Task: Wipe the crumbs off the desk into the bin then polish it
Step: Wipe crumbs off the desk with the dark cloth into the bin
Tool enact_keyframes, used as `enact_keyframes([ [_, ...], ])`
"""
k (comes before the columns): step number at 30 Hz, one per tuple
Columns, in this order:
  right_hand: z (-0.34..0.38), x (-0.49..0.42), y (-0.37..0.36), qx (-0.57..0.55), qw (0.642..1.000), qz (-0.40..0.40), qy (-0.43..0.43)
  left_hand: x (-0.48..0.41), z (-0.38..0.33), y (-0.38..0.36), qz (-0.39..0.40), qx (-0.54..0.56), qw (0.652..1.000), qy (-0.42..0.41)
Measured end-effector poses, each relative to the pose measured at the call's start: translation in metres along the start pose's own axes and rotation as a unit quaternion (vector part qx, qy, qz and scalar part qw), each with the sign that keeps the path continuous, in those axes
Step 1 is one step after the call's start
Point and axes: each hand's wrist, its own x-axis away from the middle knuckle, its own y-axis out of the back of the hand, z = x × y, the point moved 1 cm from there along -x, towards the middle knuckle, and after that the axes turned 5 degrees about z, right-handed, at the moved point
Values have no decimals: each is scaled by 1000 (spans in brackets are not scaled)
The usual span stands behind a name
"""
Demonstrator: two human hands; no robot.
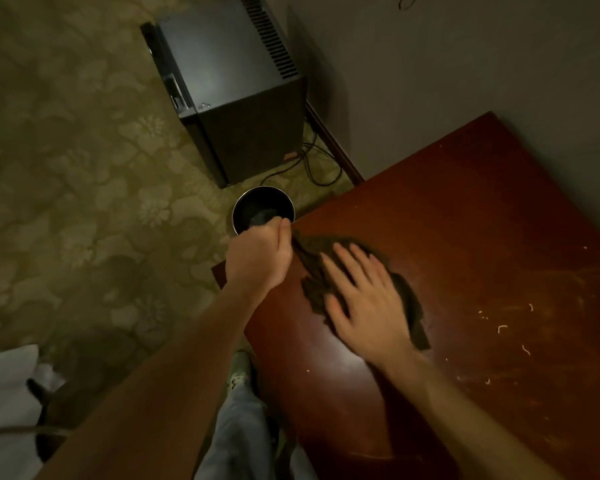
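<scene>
Left grip (257, 258) pinches soft, light cloth (312, 265) at its corner by bin (238, 206); right grip (364, 306), fingers straight, presses it flat.

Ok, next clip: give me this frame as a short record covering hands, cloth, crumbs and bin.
left hand: pinches a corner of the cloth at the desk edge
right hand: flat, pressing the cloth onto the desk
crumbs: scattered on the desk, right of the cloth
bin: on the carpet beside the desk corner
stage: wiping unfinished
</scene>
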Motion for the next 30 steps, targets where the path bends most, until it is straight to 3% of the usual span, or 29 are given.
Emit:
enact_keyframes([
  [5,-46,-19,20,1,991,-48,-125,0,-5,6,34,-2,999,20],
  [10,-28,-68,18,-33,963,-124,-238,5,23,19,41,25,999,13],
  [13,13,-82,10,-24,977,-106,-183,24,75,29,14,56,997,56],
  [16,67,-70,-9,2,998,-53,-47,43,105,28,110,230,959,120],
  [19,100,-30,-29,10,999,-2,47,46,107,27,99,258,950,147],
  [24,90,45,-36,34,997,44,54,49,101,41,143,246,948,142],
  [27,102,21,-36,39,998,37,44,38,110,40,184,253,936,161],
  [30,131,-36,-32,31,999,6,33,27,122,39,222,288,902,234],
])
